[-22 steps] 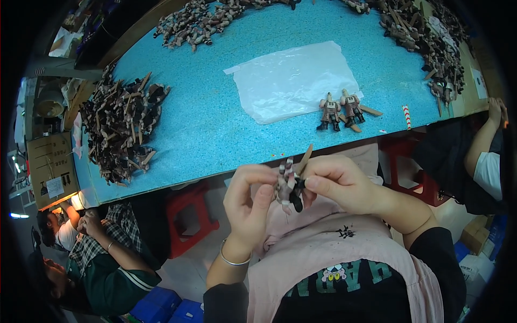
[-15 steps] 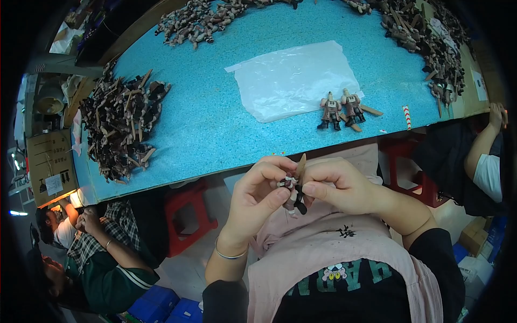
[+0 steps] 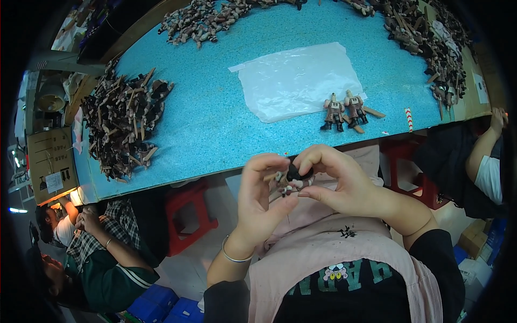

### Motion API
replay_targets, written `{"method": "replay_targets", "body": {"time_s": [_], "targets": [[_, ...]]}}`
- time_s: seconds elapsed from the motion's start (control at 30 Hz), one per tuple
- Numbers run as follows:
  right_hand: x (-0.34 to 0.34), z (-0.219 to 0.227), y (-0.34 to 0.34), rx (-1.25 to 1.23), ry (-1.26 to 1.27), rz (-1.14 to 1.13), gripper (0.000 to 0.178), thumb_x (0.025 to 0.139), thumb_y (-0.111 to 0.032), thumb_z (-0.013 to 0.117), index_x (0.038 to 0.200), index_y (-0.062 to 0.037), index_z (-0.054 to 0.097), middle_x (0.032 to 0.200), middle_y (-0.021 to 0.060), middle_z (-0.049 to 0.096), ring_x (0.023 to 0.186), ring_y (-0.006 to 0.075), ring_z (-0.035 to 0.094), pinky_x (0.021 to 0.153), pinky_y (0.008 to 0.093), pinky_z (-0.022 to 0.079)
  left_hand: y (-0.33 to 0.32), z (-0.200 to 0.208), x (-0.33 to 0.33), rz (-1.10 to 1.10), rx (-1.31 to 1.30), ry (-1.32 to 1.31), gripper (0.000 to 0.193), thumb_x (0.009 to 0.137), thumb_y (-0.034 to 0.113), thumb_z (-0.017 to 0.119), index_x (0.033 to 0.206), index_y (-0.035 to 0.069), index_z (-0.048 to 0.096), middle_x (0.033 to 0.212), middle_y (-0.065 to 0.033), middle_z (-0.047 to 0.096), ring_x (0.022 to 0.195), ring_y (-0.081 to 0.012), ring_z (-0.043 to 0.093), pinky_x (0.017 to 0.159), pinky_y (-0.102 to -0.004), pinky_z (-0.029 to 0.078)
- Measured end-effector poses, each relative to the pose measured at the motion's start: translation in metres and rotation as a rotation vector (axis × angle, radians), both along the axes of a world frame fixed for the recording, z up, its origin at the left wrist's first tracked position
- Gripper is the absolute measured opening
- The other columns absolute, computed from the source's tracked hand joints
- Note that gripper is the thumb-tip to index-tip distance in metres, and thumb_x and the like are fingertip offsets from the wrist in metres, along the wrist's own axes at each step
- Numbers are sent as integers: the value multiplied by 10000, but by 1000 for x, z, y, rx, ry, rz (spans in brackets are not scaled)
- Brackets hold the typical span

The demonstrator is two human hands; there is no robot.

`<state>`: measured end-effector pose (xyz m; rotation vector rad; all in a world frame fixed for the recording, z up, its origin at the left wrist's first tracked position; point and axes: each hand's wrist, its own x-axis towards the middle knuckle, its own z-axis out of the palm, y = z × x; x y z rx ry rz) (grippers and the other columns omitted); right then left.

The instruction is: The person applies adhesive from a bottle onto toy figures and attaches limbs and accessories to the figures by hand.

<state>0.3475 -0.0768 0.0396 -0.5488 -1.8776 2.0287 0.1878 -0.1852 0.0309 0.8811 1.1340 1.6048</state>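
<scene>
Between my two hands, just off the table's near edge, is a small toy figure [image 3: 293, 184] with black, white and brownish parts. My left hand [image 3: 261, 191] closes round one end of it, and the fingers of my right hand [image 3: 336, 180] pinch the other, near a black part. The figure lies tilted sideways, partly covered by my fingers. On the table ahead, two like figures [image 3: 344, 112] in brown coats and black boots lie side by side. They rest by the corner of a clear plastic sheet [image 3: 296, 81].
A large heap of brown and black figures [image 3: 121, 124] covers the table's left end. More are piled at the far edge [image 3: 202, 21] and far right [image 3: 425, 43]. Red stools [image 3: 188, 220] stand beside me. Other people sit left and right [image 3: 113, 242].
The figure has been turned from upright to lying sideways in my hands. My right hand has shifted its grip, and the brown pointed piece above it no longer stands up.
</scene>
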Motion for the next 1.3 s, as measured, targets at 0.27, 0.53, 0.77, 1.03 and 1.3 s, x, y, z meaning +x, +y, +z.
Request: {"method": "replay_targets", "body": {"time_s": [0.27, 0.53, 0.77, 1.03, 1.3], "targets": [[-3, -3, -9, 176, 121, -137, 529, 780, 9, 674, 1245, -32, 426, 1144, 120, 529, 1049, 217, 577, 837, 324, 462, 1, 4, -14, -291, -98, 48, 458, 776, 226, 747, 1148, 11, 585, 1322, -142, 410, 1318, -275, 362, 1032, -393, 368], [-5, 1, -6, 273, 91, -145, 551, 751, 16, 675, 1246, -33, 438, 1159, 116, 529, 997, 235, 573, 809, 335, 469, -2, -6, -5, -198, -42, -157, 440, 743, 176, 785, 1110, 17, 601, 1297, -120, 443, 1330, -278, 349, 1074, -420, 326], [-5, 0, -2, 275, 77, -135, 551, 753, 8, 679, 1249, -32, 443, 1126, 123, 531, 952, 235, 567, 797, 336, 473, 1, -10, -5, -185, -38, -165, 411, 734, 168, 795, 1073, 26, 613, 1249, -100, 476, 1310, -270, 370, 1055, -408, 343], [-7, 8, 17, 259, 41, -45, 460, 781, -16, 663, 1206, -27, 489, 1127, 123, 547, 976, 250, 563, 814, 339, 470, 3, -9, -8, -138, -43, -109, 366, 734, 152, 794, 1035, 24, 628, 1180, -94, 519, 1276, -277, 397, 1059, -413, 315], [-70, 25, 142, 871, -188, -164, 215, 814, 28, 599, 1012, -54, 613, 1005, 108, 568, 896, 245, 577, 741, 333, 482, 0, -11, -28, -47, 7, -27, 357, 735, 117, 787, 1042, 25, 630, 1170, -95, 529, 1246, -269, 421, 1054, -408, 309]]}}
